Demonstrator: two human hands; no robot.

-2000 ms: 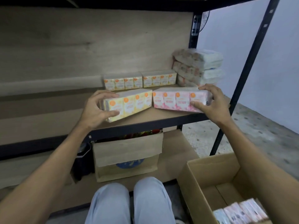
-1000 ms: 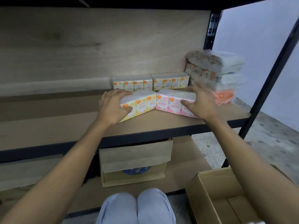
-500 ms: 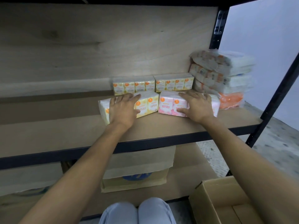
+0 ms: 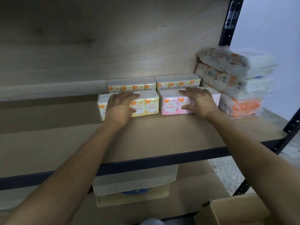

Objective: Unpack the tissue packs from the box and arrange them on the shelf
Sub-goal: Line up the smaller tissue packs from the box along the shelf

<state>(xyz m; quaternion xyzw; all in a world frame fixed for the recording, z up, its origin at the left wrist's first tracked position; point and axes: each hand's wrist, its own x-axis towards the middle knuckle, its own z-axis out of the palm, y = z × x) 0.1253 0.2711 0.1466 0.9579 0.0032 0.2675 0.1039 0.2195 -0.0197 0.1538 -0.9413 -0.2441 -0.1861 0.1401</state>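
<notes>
A yellow tissue pack (image 4: pixel 146 106) and a pink tissue pack (image 4: pixel 170 105) stand side by side on the wooden shelf (image 4: pixel 162 137), directly in front of a back row of two yellow packs (image 4: pixel 177 82). My left hand (image 4: pixel 119 106) lies over the yellow pack, fingers across its top and thumb on its front. My right hand (image 4: pixel 198 101) covers the pink pack the same way. The cardboard box (image 4: pixel 227 211) shows only a corner at the bottom right; its contents are out of view.
A stack of plastic-wrapped tissue bundles (image 4: pixel 235 78) fills the shelf's right end, touching the pink pack. Black metal posts (image 4: pixel 228 21) frame the right side. A taped carton (image 4: pixel 133 189) sits on the lower shelf. The shelf's left half is bare board.
Both hands pushed the two packs back from the shelf's front edge until they sat against the back row. The yellow pack has straightened. My view has moved closer and up.
</notes>
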